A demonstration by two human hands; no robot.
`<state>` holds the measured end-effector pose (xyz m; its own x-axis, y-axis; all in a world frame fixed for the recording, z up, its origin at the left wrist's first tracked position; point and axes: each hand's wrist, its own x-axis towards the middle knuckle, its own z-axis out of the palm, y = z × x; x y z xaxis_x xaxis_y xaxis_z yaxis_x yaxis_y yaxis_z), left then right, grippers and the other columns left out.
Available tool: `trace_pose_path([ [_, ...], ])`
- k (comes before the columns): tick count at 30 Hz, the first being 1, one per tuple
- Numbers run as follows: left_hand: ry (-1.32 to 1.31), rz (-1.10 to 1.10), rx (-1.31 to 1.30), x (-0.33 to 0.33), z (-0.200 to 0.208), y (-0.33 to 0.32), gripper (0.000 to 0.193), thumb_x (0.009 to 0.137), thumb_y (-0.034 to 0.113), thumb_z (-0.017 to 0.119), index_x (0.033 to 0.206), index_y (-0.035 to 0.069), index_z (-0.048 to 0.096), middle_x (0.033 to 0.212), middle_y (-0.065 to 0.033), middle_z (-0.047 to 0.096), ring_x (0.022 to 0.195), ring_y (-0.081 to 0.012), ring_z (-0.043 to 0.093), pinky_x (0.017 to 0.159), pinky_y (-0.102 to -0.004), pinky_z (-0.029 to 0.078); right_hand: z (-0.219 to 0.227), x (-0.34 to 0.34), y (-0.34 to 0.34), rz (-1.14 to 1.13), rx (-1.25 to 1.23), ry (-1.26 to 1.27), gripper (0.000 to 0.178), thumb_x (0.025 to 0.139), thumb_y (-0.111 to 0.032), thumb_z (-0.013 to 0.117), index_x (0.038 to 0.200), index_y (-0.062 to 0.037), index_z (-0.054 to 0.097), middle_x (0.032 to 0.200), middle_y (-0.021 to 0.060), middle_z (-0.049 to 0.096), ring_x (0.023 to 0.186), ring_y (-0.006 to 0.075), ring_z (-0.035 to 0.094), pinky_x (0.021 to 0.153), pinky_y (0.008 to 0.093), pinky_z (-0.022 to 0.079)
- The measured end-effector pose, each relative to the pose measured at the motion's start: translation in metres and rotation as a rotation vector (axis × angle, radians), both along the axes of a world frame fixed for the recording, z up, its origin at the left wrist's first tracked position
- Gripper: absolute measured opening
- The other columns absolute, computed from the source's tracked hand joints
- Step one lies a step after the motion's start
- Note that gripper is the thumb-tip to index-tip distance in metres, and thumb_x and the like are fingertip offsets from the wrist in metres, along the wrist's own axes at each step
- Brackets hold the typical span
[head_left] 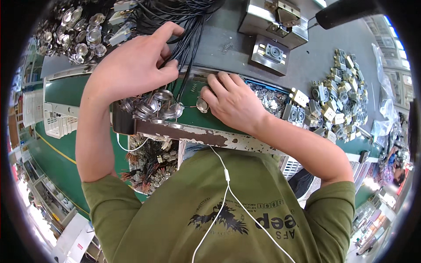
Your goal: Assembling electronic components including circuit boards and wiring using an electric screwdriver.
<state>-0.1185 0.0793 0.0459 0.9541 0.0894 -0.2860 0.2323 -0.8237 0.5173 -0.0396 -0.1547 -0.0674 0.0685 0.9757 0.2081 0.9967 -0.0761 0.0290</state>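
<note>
My right hand [237,103] rests low over the green bench top, fingers bent. Its thumb and index finger pinch a small round metal disc [202,105] that has a thin dark wire leading off to the left. My left hand [136,63] hovers beside a bundle of black cables [193,44], index finger stretched out and thumb apart, the other fingers partly curled and half hidden. No object shows clearly between its fingers. Below that hand lies a cluster of shiny round metal cups [151,107] on the bench edge.
More metal cups [83,37] are heaped at the far left. Ahead stand a metal block fixture [271,55] and a larger metal device [280,22]. A blue-rimmed tray of small metal parts [272,98] sits right of my right hand, beside piled switch-like blocks [340,96]. A black handle [346,13] juts in.
</note>
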Motion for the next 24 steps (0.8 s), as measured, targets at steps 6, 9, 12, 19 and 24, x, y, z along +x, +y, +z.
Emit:
trace_pose_path([
  [6, 0.041, 0.033, -0.012, -0.001, 0.000, -0.002, 0.055, 0.090, 0.008, 0.066, 0.142, 0.007, 0.046, 0.081, -0.0080, 0.061, 0.073, -0.0178, 0.059, 0.068, -0.0326, 0.050, 0.002, -0.003, 0.008, 0.013, -0.091, 0.037, 0.028, 0.088, -0.023, 0.062, 0.111, -0.0083, 0.059, 0.106, 0.0072, 0.058, 0.103, 0.0240, 0.056, 0.088, 0.0375, 0.047],
  [9, 0.016, 0.027, 0.026, -0.002, -0.002, -0.002, 0.056, 0.090, 0.008, 0.066, 0.142, 0.007, 0.045, 0.082, -0.0081, 0.061, 0.075, -0.0188, 0.059, 0.070, -0.0334, 0.051, 0.001, -0.004, 0.006, 0.017, -0.051, -0.022, 0.025, 0.090, -0.023, 0.060, 0.111, -0.0092, 0.059, 0.107, 0.0074, 0.058, 0.102, 0.0233, 0.056, 0.085, 0.0358, 0.046],
  [12, 0.057, 0.043, -0.003, 0.000, -0.001, -0.003, 0.057, 0.090, 0.010, 0.066, 0.143, 0.007, 0.045, 0.083, -0.0083, 0.061, 0.076, -0.0200, 0.060, 0.071, -0.0344, 0.051, 0.001, -0.003, 0.004, 0.023, -0.027, -0.020, 0.024, 0.091, -0.023, 0.059, 0.111, -0.0097, 0.059, 0.107, 0.0074, 0.058, 0.102, 0.0231, 0.057, 0.084, 0.0355, 0.045],
  [19, -0.053, -0.006, 0.047, -0.004, -0.014, -0.007, 0.055, 0.090, 0.020, 0.066, 0.138, 0.006, 0.046, 0.081, -0.0163, 0.069, 0.077, -0.0382, 0.067, 0.069, -0.0475, 0.051, 0.002, -0.001, 0.005, 0.012, -0.100, 0.114, 0.028, 0.093, -0.029, 0.062, 0.115, -0.0113, 0.060, 0.102, 0.0052, 0.058, 0.098, 0.0231, 0.058, 0.082, 0.0370, 0.046],
  [24, -0.012, 0.011, 0.111, -0.007, -0.025, -0.012, 0.061, 0.089, 0.014, 0.069, 0.144, 0.008, 0.044, 0.092, -0.0158, 0.068, 0.086, -0.0335, 0.071, 0.078, -0.0428, 0.056, 0.003, -0.002, 0.006, 0.027, -0.098, 0.008, 0.033, 0.093, -0.030, 0.063, 0.123, -0.0168, 0.061, 0.099, 0.0043, 0.058, 0.096, 0.0226, 0.059, 0.079, 0.0374, 0.048],
])
